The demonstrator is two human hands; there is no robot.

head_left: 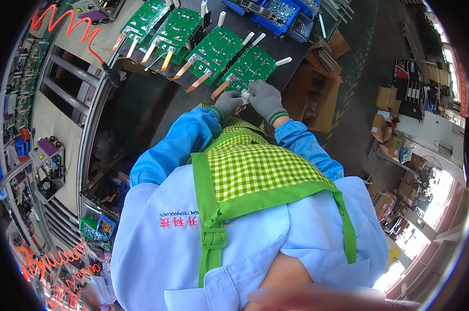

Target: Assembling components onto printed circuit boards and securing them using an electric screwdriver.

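In front of my body, at the bench's near edge, my gloved hands are close together. My left hand is closed, its fingertips against a small white piece. From the other side my right hand pinches the same piece; its exact kind is too small to make out. Just beyond them lies a green circuit board with a copper strip sticking out toward me and white posts at its far side. Left of it, a second green circuit board carries similar copper strips.
More green circuit boards continue the row leftward on the dark bench. Blue bins of small metal parts stand at the back. An open cardboard box is right of the bench. A coiled orange hose hangs at the left.
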